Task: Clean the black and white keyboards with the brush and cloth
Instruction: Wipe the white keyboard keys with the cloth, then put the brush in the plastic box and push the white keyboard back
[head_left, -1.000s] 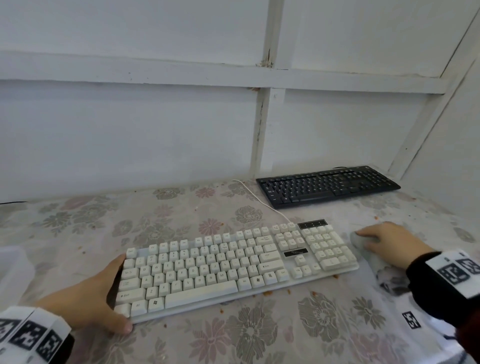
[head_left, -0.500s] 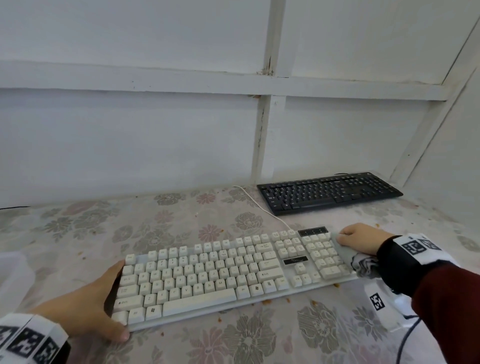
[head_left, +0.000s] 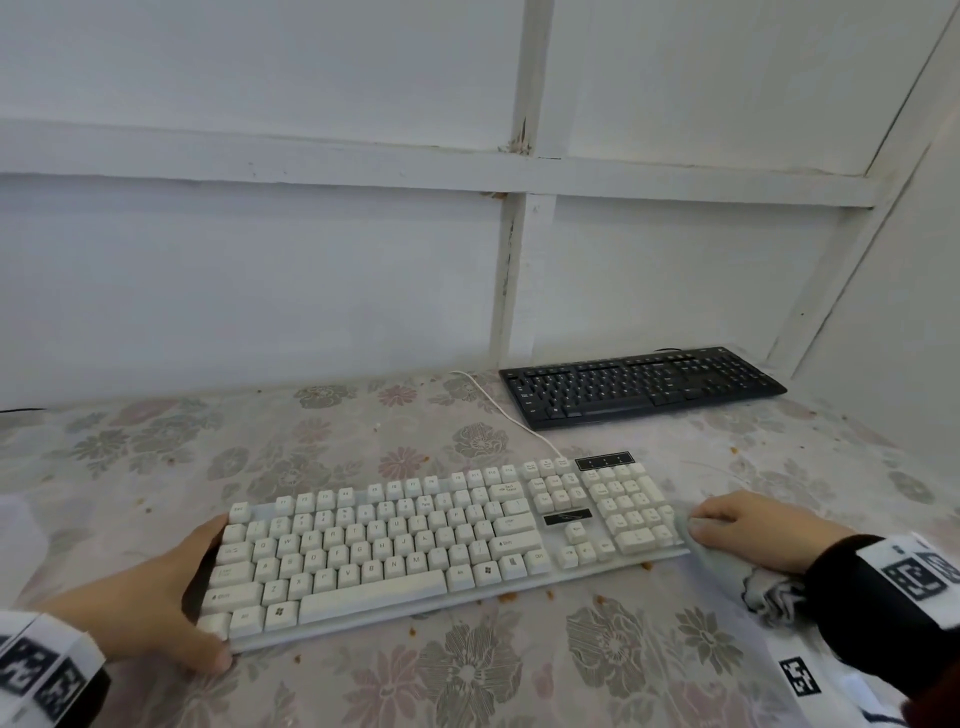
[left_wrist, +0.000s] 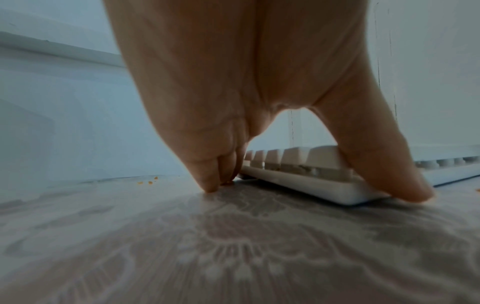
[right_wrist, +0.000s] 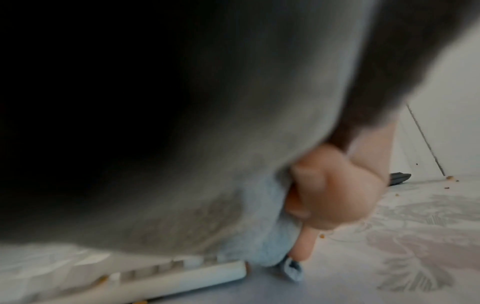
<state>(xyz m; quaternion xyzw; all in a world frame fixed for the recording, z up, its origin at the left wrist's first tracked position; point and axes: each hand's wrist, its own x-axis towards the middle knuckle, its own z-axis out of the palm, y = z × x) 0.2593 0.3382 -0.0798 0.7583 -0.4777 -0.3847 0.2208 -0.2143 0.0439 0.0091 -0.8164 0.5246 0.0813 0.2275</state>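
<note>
The left hand (head_left: 156, 613) clasps the white keyboard's (head_left: 441, 540) left end on the desk (head_left: 363, 431) while the right hand (head_left: 763, 530) presses a bunched cloth (head_left: 774, 592) to its right end; crumbs (head_left: 506, 596) remain, and the black keyboard (head_left: 639, 384) waits behind.

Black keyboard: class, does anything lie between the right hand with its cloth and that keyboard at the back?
Nothing visible. The right hand holds the cloth beside the white keyboard; between it and the black keyboard lies only bare tablecloth with a few crumbs.
</note>
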